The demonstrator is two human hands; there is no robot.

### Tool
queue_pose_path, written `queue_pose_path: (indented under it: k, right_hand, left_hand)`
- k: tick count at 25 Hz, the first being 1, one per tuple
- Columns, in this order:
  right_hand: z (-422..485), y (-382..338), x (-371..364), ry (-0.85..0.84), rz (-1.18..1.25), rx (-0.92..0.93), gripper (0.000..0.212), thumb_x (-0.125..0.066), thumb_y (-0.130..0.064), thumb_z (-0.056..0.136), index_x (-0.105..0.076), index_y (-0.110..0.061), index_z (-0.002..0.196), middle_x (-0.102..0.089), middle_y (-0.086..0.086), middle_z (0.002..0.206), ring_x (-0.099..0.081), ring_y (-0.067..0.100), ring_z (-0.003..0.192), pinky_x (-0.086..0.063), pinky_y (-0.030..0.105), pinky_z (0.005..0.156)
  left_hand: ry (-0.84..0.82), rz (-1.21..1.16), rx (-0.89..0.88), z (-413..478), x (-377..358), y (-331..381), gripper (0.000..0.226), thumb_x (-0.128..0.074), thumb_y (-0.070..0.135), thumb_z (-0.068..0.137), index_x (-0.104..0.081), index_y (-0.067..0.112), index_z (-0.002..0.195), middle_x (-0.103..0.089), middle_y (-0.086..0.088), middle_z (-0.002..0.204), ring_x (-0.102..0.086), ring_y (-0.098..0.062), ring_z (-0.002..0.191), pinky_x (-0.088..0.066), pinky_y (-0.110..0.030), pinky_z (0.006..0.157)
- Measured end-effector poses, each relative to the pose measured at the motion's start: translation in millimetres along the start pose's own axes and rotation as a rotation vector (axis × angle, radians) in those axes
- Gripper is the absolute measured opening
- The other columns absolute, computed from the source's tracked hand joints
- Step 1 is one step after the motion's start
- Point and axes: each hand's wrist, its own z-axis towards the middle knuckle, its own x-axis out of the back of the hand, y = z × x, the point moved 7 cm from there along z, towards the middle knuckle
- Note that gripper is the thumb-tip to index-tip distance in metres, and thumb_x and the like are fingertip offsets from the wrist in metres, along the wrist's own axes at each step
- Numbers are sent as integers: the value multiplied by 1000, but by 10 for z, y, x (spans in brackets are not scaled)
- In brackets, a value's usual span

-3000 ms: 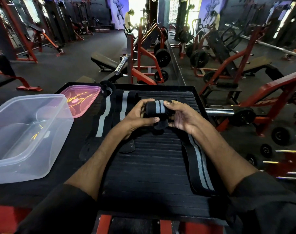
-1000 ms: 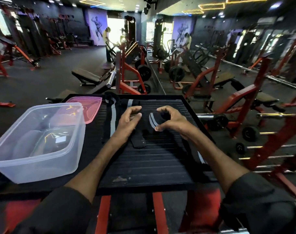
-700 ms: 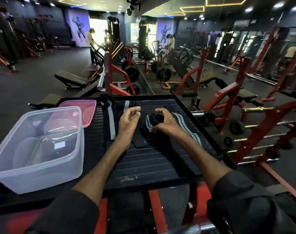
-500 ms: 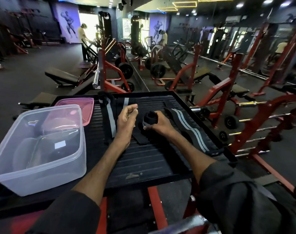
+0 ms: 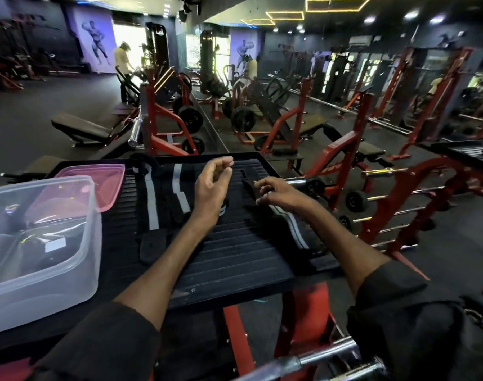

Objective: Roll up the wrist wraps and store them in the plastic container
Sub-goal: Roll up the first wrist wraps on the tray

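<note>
On the black ribbed platform (image 5: 229, 259) lie several black wrist wraps with grey stripes. Two flat wraps (image 5: 151, 207) lie left of centre. My left hand (image 5: 211, 188) hovers above the platform, fingers loosely curled and holding nothing. A small rolled wrap (image 5: 223, 210) shows just beside its wrist. My right hand (image 5: 279, 195) pinches the black end of an unrolled wrap (image 5: 295, 229), which runs back under my forearm. The clear plastic container (image 5: 93, 224) stands at the left with nothing visible inside.
A pink lid (image 5: 97, 171) lies behind the container. Red gym racks, benches and barbells fill the floor beyond and to the right of the platform. A chrome bar (image 5: 303, 361) crosses below near my right sleeve. People stand far back.
My right hand has let go of the rolled wrap, which now lies by my left wrist, and moved to the end of the flat wrap on the right. The camera has tilted up.
</note>
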Motion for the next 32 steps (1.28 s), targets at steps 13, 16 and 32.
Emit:
queue_pose_path:
  k: [13,16,32]
  right_hand:
    - [-858,561,345,-395,-740,38,17,-80,-17,74,-71,-25,86,-68,-5,84,-64,12,79,-47,28,70]
    - [-716,228,503,-275,-89,136,25,-79,-2,75,-62,-21,68,-63,-9,66,-60,5,65,-45,27,66]
    - [-592,-2284,1442,21,760,396,14,-72,-1,86,-63,-11,86,-68,-1,70,-58,7,53,-46,20,52]
  left_hand:
    - [-189,15,91,-227,-1020,-322,21,-55,9,101,-69,23,108,-72,-5,116,-67,-13,112,-49,-23,90]
    - [-174,26,57,-134,-866,-107,23,-55,9,101,-66,25,114,-69,-1,119,-64,-14,117,-50,-21,94]
    - [54,502,-677,899,-329,2067,19,-73,26,88,-74,10,97,-73,-7,82,-69,-23,71,-57,-44,57]
